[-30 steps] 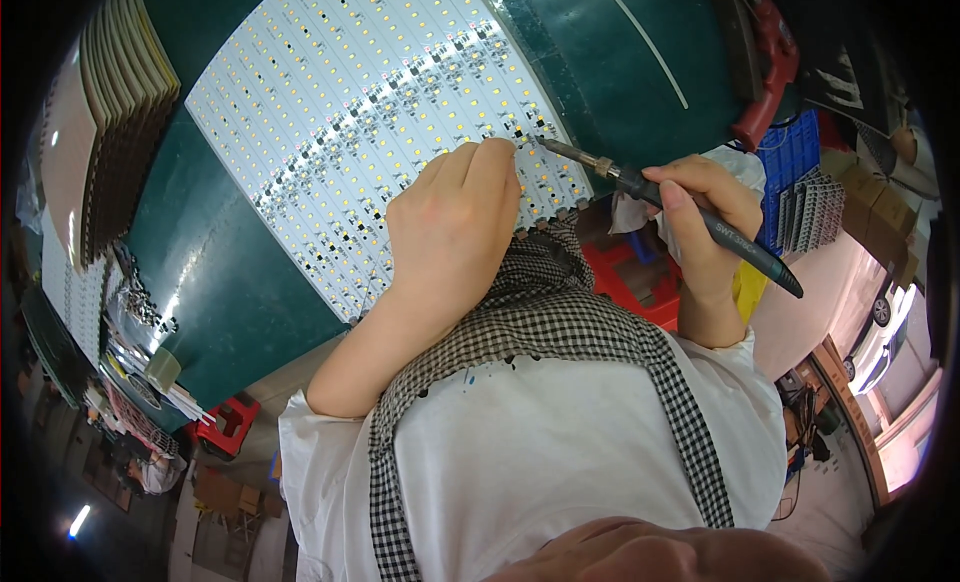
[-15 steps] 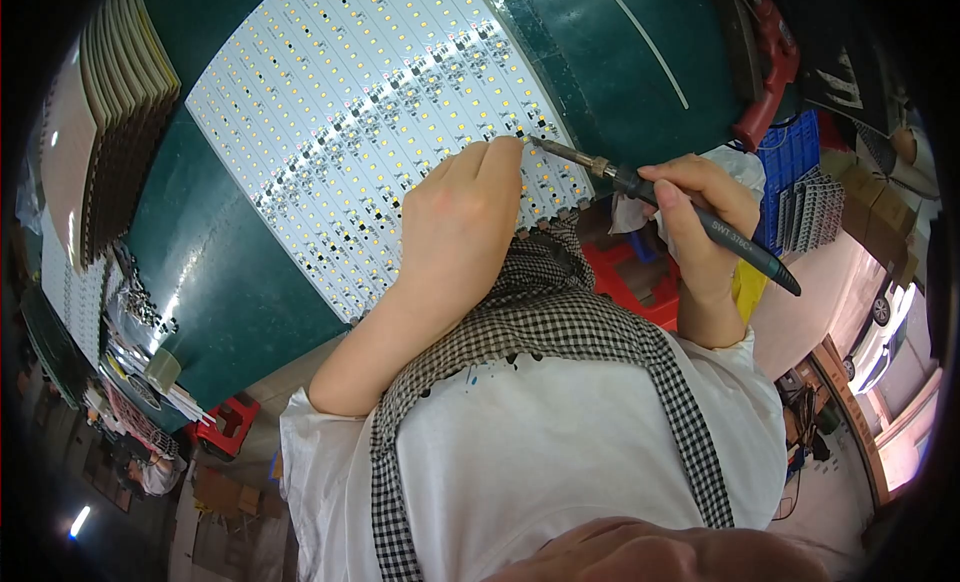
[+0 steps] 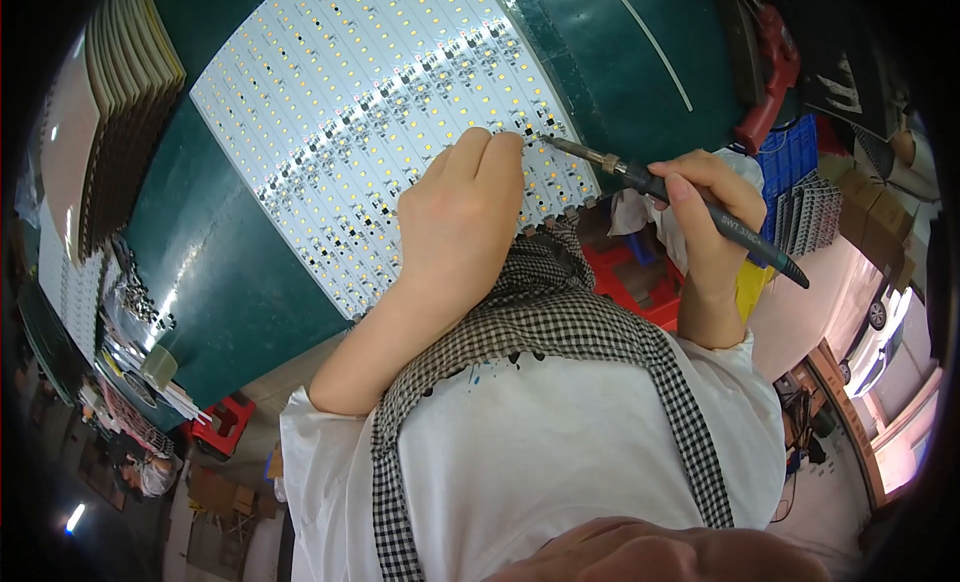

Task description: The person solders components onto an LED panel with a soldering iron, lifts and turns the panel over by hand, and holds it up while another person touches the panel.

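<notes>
A white LED circuit board panel (image 3: 340,102), covered in rows of small yellow LEDs and black components, lies on a green work surface. Over its near right part is my left hand (image 3: 462,207), fingers curled down and closed; whatever its fingertips hold is hidden beneath them. My right hand (image 3: 712,207) grips a dark soldering iron (image 3: 735,227) like a pen. The iron's metal tip points left at the board, close to the left fingertips and beside a black component. Whether the tip touches the board I cannot tell.
A stack of boards (image 3: 120,112) stands at the left on the green table (image 3: 235,302). A thin white strip (image 3: 652,44) lies at the far right, near a red-handled tool (image 3: 768,82). Beyond the right hand are a blue crate (image 3: 785,162) and a red stool (image 3: 645,292).
The soldering iron and my right hand have shifted slightly right. The panel has moved a little to the right, and my left fingers have risen slightly.
</notes>
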Available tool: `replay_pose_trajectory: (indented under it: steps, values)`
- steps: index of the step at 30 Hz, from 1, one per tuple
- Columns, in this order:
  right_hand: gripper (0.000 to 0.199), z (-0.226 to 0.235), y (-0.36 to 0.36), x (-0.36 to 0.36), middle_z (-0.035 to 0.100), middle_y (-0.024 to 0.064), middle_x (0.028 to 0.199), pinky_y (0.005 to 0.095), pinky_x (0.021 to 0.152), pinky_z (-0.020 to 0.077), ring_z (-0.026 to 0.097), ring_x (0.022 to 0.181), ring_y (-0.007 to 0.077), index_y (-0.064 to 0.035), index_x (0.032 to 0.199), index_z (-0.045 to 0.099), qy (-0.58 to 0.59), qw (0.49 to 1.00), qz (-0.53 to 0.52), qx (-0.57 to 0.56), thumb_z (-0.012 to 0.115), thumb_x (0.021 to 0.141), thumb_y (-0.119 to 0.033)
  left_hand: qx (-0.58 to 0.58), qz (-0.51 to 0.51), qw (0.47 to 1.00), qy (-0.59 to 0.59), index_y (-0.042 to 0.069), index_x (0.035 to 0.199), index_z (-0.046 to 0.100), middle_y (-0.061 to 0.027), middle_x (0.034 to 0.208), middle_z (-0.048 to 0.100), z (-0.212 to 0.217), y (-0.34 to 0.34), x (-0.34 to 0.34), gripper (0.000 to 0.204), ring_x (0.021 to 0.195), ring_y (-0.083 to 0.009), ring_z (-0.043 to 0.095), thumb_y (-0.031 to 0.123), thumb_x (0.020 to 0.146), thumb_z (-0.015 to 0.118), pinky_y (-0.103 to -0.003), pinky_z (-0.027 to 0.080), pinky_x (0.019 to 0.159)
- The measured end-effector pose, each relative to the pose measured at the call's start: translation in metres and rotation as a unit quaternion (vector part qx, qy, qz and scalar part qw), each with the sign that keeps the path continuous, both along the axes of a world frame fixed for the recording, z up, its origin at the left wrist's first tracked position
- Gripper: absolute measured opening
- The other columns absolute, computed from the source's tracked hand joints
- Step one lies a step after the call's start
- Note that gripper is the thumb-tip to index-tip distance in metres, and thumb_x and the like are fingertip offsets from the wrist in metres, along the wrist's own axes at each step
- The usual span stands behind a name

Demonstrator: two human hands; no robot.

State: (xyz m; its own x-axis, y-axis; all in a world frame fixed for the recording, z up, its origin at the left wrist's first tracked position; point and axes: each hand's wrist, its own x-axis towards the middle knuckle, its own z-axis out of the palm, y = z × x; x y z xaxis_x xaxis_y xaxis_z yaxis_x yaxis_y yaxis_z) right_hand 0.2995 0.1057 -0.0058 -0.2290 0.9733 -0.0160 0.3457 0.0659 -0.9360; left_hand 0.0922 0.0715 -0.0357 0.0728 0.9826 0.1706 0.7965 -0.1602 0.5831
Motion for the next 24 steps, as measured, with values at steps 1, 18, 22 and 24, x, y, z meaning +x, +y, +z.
replay_pose_trajectory:
  steps: [1, 18, 22, 24]
  values:
    - [0.011, 0.0, 0.0, 0.0, 0.058, 0.0064, 0.065, 0.0219, 0.051, 0.0364, 0.052, 0.057, 0.0108, 0.0031, 0.081, 0.065, 0.0, 1.0, 0.0, 0.0, 0.061, 0.075, -0.005, -0.01, -0.007, 1.0, 0.002, 0.006, 0.077, 0.05, -0.0053, 0.067, 0.043, -0.001, 0.0, 0.001, 0.012, 0.057, -0.0181, 0.052, 0.002, 0.068, 0.058, -0.03, 0.042, 0.045]
    - [0.011, 0.005, -0.005, 0.001, 0.061, 0.0094, 0.068, 0.0224, 0.052, 0.0395, 0.055, 0.057, 0.0134, 0.0036, 0.081, 0.065, -0.003, 0.999, 0.018, 0.048, 0.061, 0.074, -0.004, -0.043, 0.033, 0.997, -0.046, 0.005, 0.081, 0.052, -0.0074, 0.071, 0.049, 0.003, -0.009, -0.009, 0.01, 0.057, -0.0227, 0.053, 0.004, 0.074, 0.059, -0.033, 0.043, 0.049]
    - [0.011, 0.004, -0.006, -0.005, 0.062, 0.0107, 0.069, 0.0228, 0.052, 0.0397, 0.056, 0.057, 0.0145, 0.0039, 0.08, 0.065, -0.004, 0.999, 0.019, 0.028, 0.061, 0.073, -0.004, -0.075, 0.028, 0.995, -0.053, 0.003, 0.086, 0.056, -0.0086, 0.075, 0.058, 0.005, -0.009, -0.011, 0.01, 0.059, -0.0198, 0.058, 0.002, 0.077, 0.06, -0.029, 0.045, 0.051]
    - [0.011, 0.004, -0.007, -0.007, 0.062, 0.0102, 0.068, 0.0229, 0.051, 0.0394, 0.056, 0.056, 0.0144, 0.0035, 0.081, 0.065, -0.013, 1.0, 0.016, 0.022, 0.062, 0.073, -0.004, -0.073, 0.027, 0.995, -0.055, 0.003, 0.086, 0.056, -0.0086, 0.075, 0.058, 0.005, -0.009, -0.011, 0.009, 0.059, -0.0197, 0.058, 0.002, 0.077, 0.06, -0.029, 0.045, 0.051]
